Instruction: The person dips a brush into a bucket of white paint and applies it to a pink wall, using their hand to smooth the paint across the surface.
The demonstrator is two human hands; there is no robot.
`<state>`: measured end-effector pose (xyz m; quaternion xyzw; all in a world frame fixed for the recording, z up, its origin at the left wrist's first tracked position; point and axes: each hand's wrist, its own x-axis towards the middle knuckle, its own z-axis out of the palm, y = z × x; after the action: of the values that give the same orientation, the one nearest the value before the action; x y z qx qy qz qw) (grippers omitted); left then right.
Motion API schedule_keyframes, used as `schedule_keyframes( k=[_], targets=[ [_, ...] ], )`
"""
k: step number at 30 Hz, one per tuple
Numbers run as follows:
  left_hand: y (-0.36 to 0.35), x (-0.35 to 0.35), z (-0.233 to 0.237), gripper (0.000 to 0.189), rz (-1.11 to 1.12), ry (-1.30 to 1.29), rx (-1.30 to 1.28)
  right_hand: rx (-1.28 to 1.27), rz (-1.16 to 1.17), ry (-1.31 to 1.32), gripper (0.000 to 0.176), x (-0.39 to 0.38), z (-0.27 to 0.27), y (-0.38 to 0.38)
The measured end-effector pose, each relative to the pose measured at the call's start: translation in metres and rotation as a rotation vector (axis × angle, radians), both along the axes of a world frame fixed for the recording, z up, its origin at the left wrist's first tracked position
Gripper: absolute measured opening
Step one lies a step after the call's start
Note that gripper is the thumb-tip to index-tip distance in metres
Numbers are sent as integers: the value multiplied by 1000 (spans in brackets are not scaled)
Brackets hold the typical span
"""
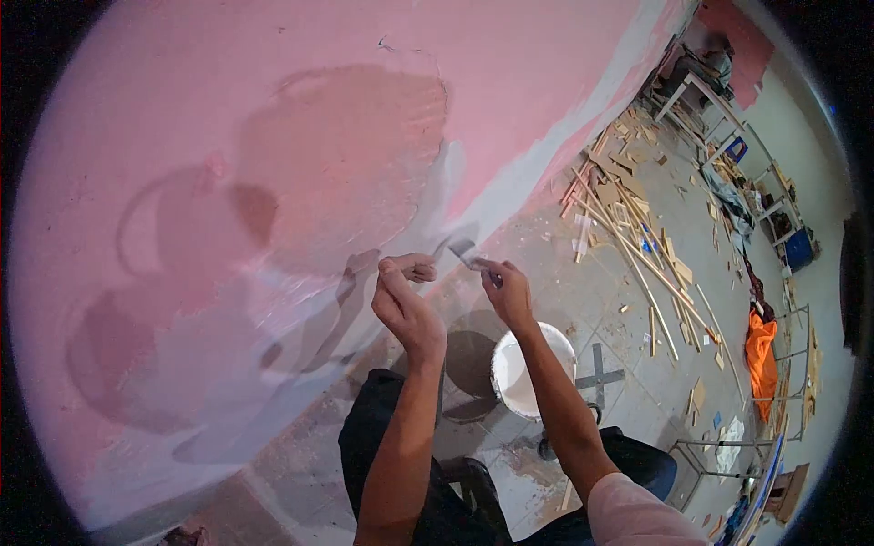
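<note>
My right hand [508, 291] is closed round a small flat putty knife [465, 251], its grey blade pointing up and left toward the wall. White material coats part of the blade. My left hand [408, 305] is raised beside it, thumb and fingers curled together; whether anything is between them is hidden. In front of both hands is the pink wall [346, 164], with a duller patch and pale white smears along its lower part. Below my right forearm stands a white bucket [497, 378] with white material inside.
Wood strips and broken pieces [628, 218] lie heaped on the tiled floor to the right. A dark cross-shaped base [598, 376] is beside the bucket. Along the far right are metal frames and an orange cloth [761, 355]. Another person [710, 68] sits at the far end.
</note>
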<state>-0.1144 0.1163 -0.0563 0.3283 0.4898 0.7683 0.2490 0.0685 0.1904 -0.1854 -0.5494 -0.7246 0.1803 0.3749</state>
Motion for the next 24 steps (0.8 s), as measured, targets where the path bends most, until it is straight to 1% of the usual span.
schedule_keyframes(
  k=[2,3,5,8,9,11,12,13,16,17,20,23,24],
  targets=[
    [2,1,-2,51,0,-30,9,-5,-13,-6,31,-2,-2,5],
    [2,0,-2,51,4,-5,9,-12,-21,-12,31,-4,8,4],
    [1,3,1,51,5,38,9,42,-34,22,33,-12,55,9],
    [1,7,-1,60,13,50,13,158,-8,127,35,-14,131,11],
    [0,7,0,57,1,39,8,198,9,171,35,-13,149,9],
    [-3,8,1,51,-22,16,-4,278,21,335,35,-12,171,6],
    [-2,9,0,51,-25,0,-6,315,26,419,34,-11,178,4],
    [-2,11,-2,52,-28,-13,-11,333,13,414,33,-10,184,3],
    [-3,11,-2,52,-38,-4,-8,311,-4,309,36,-18,170,3],
    [-2,10,0,52,-41,6,0,349,45,248,37,-19,141,12],
    [-4,11,3,52,-25,64,-35,150,35,97,37,-18,35,23],
    [0,11,-2,53,-40,17,-10,-28,34,-41,35,6,-57,18],
    [1,10,-2,53,-31,25,-12,-84,41,-92,35,4,-58,13]
  ],
)
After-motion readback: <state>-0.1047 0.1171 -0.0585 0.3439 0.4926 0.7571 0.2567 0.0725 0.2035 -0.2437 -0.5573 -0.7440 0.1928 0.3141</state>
